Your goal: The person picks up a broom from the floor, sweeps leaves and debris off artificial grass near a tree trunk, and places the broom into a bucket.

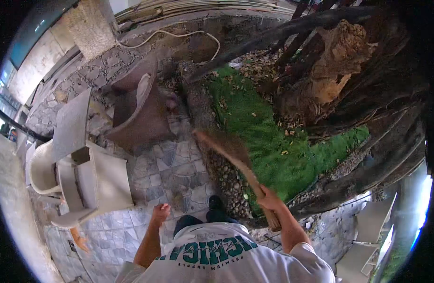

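Observation:
My right hand (pixel 269 199) is wrapped round the handle of a wooden hand brush (pixel 245 170). The brush slants up and to the left, over the pebble border (pixel 230 184) and the edge of the green artificial turf (pixel 269 146). Dark bristles, somewhat blurred, show along the far part of its wood. Away from the brush, my left hand (pixel 160 213) hangs in the air above the stone-tiled floor (pixel 174 165), its fingers curled and nothing visible in them. Dry leaves (pixel 284 152) lie scattered on the turf.
A brown armchair (pixel 141 108) and pale armchairs (pixel 106 179) with a small table (pixel 70 125) stand on the left. A large tree stump (pixel 330 70) with thick roots rises on the right. A pale hose (pixel 179 34) lies at the back. More chairs (pixel 375 219) are at lower right.

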The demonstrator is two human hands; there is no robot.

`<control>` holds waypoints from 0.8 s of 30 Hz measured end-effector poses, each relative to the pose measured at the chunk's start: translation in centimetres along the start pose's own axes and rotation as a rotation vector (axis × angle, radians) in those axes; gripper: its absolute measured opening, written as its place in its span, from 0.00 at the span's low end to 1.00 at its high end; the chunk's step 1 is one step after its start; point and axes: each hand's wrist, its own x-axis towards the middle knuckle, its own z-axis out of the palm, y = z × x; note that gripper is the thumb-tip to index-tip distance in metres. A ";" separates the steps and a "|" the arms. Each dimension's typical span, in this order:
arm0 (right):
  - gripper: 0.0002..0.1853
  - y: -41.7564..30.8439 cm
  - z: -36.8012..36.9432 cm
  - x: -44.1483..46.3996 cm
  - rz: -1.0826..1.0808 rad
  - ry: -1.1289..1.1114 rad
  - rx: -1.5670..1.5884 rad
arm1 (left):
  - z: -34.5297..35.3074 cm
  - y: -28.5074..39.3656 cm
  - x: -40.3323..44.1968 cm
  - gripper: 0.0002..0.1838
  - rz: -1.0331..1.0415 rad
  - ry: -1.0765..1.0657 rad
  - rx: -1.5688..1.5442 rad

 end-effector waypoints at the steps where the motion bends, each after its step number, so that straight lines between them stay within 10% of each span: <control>1: 0.40 -1.1 -1.2 1.4 0.054 0.085 0.043 | 0.6 1.1 0.6 0.10 0.085 0.071 0.160; 7: 0.39 -5.7 -4.3 10.8 0.349 0.244 0.231 | -2.3 -1.0 2.8 0.13 0.056 0.068 0.247; 10: 0.38 -7.3 -2.6 14.4 0.432 0.144 0.205 | -7.6 -6.2 6.0 0.17 0.436 -0.225 0.863; 12: 0.37 -4.2 0.4 16.0 0.333 0.075 0.567 | -8.8 -3.8 6.4 0.21 -0.060 -0.316 0.982; 14: 0.36 -6.1 -1.1 13.5 0.103 -0.058 0.016 | -10.6 -0.8 7.9 0.18 0.295 -0.506 1.239; 16: 0.41 -13.8 -5.9 7.5 0.128 -0.283 0.051 | -9.0 5.3 7.7 0.16 -0.601 0.054 0.455; 20: 0.42 -18.4 -4.5 7.2 0.286 -0.363 0.158 | -14.8 6.1 16.4 0.13 -0.189 -0.114 0.164; 22: 0.41 -15.5 -3.0 11.9 0.187 -0.190 0.038 | -13.1 11.9 17.8 0.11 0.324 -0.192 1.392; 24: 0.42 -15.6 -2.9 15.3 0.159 0.018 -0.039 | -10.8 17.5 18.4 0.09 0.113 -0.158 0.980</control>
